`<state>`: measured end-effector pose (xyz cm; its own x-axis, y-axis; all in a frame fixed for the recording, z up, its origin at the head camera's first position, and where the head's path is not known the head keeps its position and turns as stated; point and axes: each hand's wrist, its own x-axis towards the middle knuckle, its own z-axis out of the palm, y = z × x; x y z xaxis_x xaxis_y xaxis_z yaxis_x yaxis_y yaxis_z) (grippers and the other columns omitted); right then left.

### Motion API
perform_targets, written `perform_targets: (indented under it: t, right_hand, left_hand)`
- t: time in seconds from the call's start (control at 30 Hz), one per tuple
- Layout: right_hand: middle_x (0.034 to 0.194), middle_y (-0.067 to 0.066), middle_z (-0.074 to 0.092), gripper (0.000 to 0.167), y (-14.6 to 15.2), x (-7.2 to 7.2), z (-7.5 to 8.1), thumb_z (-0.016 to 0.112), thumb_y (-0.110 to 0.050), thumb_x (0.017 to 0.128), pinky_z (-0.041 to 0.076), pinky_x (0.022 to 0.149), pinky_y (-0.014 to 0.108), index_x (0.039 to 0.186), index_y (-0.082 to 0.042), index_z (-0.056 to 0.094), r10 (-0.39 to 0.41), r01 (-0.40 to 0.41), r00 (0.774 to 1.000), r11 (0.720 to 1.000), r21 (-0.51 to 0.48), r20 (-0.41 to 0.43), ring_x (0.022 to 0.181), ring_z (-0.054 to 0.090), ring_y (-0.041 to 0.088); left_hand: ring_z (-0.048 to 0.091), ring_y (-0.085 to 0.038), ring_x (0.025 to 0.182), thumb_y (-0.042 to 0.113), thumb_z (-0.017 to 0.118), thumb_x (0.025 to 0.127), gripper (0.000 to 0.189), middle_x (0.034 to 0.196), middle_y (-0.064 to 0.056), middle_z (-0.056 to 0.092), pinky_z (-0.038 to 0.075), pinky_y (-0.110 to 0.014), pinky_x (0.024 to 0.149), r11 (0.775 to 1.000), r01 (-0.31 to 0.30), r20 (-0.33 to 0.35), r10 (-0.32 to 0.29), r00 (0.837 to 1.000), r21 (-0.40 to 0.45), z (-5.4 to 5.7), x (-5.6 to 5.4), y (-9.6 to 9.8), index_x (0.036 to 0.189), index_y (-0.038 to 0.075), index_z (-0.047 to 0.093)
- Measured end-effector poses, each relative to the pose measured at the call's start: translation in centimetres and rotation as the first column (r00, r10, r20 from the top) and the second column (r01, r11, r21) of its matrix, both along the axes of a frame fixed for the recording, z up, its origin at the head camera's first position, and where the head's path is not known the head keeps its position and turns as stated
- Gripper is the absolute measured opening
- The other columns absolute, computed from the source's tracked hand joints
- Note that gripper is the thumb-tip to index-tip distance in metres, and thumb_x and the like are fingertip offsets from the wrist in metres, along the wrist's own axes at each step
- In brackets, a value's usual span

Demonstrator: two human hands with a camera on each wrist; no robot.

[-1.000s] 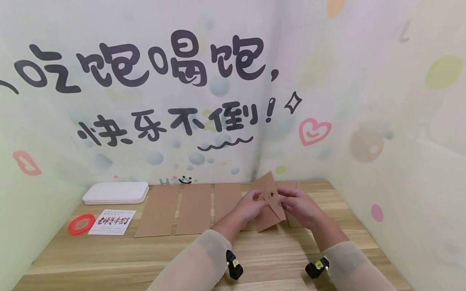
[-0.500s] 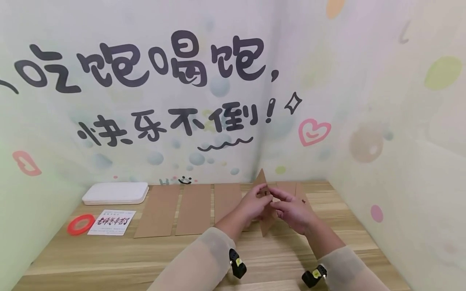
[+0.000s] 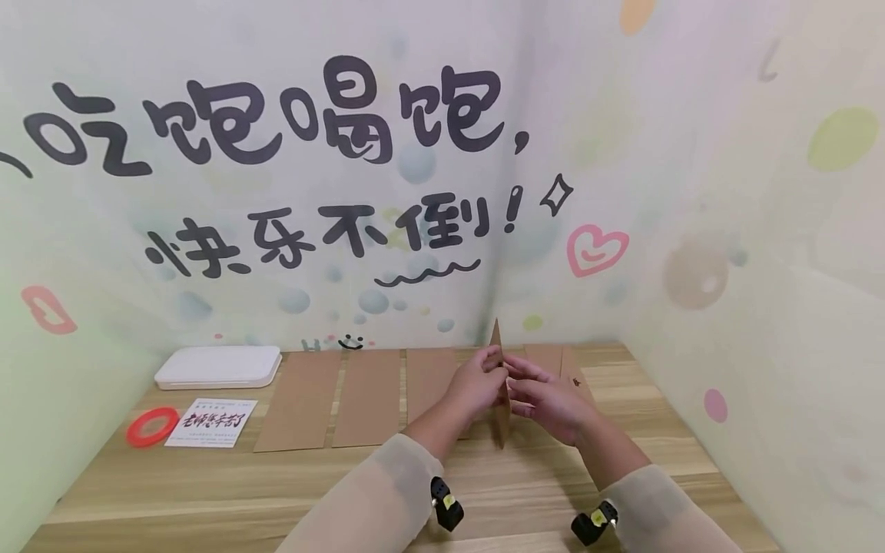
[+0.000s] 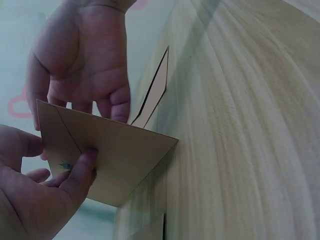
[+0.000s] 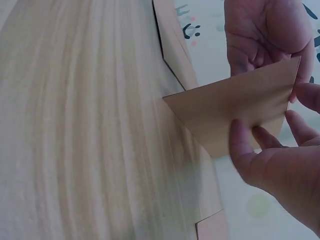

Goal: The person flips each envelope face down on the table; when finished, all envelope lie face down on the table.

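Note:
A brown kraft envelope (image 3: 502,426) stands nearly edge-on to the head view, tilted up off the wooden table. My left hand (image 3: 473,384) holds it from the left, with digits on its face in the left wrist view, where a flap line and a small dark mark (image 4: 65,165) show. From the other side my right hand (image 3: 556,407) holds it, fingers at the far edge. In the right wrist view the plain face of the envelope (image 5: 225,100) is seen, with blurred right fingertips (image 5: 240,142) against or near it. Fingers behind the envelope are partly hidden.
Three brown envelopes (image 3: 299,399) lie in a row on the left and centre of the table (image 3: 207,491). Another envelope (image 3: 542,359) lies at the right. A white case (image 3: 220,365), a red ring (image 3: 154,424) and a printed card (image 3: 213,422) sit at the left. Printed walls enclose the table.
The envelope has turned from showing its flap side to nearly edge-on. My right hand has shifted slightly left and down, and the envelope lying at the right shows more.

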<state>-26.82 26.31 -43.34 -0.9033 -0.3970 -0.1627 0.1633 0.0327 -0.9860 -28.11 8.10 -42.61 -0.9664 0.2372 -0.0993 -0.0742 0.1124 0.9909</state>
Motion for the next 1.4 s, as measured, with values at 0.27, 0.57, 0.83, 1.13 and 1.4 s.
perform_targets:
  t: [0.27,0.57,0.83,1.13,1.4]
  right_hand:
    - [0.177,0.029,0.017,0.064,0.8,-0.4,-1.1,0.037,-0.034,0.117,0.029,0.133,0.057,0.172,-0.007,0.017,0.062,-0.066,0.996,0.995,0.068,0.066,0.164,0.023,0.047]
    - [0.172,0.040,0.016,0.071,2.1,-1.0,-1.9,0.036,-0.037,0.117,0.019,0.135,0.059,0.170,0.003,0.012,-0.112,0.104,0.987,0.992,0.066,0.118,0.164,0.016,0.051]
    - [0.171,0.041,0.017,0.072,2.7,-1.5,-2.1,0.037,-0.037,0.117,0.018,0.135,0.056,0.170,0.004,0.011,-0.150,0.144,0.982,0.988,0.051,0.116,0.164,0.017,0.050]
    - [0.172,0.037,0.023,0.077,3.1,-1.8,-1.9,0.043,-0.042,0.114,0.021,0.135,0.055,0.170,0.002,0.014,-0.185,0.174,0.973,0.981,0.088,0.138,0.164,0.022,0.048]
    - [0.174,0.035,0.017,0.069,3.4,-1.0,-1.8,0.033,-0.036,0.117,0.018,0.136,0.056,0.169,0.005,0.011,-0.174,0.172,0.980,0.985,0.030,0.097,0.165,0.018,0.048]
  left_hand:
    - [0.069,-0.032,0.125,0.005,0.063,0.100,0.053,0.154,-0.015,0.062,0.066,-0.035,0.085,0.992,-0.079,-0.053,0.084,0.995,0.101,-1.1,-0.6,-0.6,0.153,0.009,0.056]
    - [0.066,-0.016,0.098,-0.003,0.063,0.095,0.054,0.139,-0.013,0.066,0.053,-0.024,0.069,0.986,-0.166,-0.096,0.165,0.982,-0.002,-3.4,-1.1,-1.7,0.147,0.011,0.062]
    - [0.062,-0.034,0.135,0.014,0.067,0.096,0.055,0.156,-0.021,0.058,0.051,-0.049,0.115,0.985,-0.139,-0.085,0.131,0.988,-0.103,-4.4,-1.4,-2.1,0.150,0.005,0.058]
    - [0.049,-0.041,0.150,0.020,0.068,0.092,0.071,0.162,-0.026,0.050,0.045,-0.056,0.122,0.986,-0.052,-0.037,0.047,0.998,-0.158,-4.1,-1.2,-1.8,0.158,0.003,0.049]
    - [0.048,-0.040,0.152,0.024,0.068,0.094,0.070,0.165,-0.022,0.048,0.041,-0.057,0.126,0.981,-0.065,-0.036,0.060,0.998,-0.184,-3.2,-0.8,-1.1,0.159,0.005,0.049]
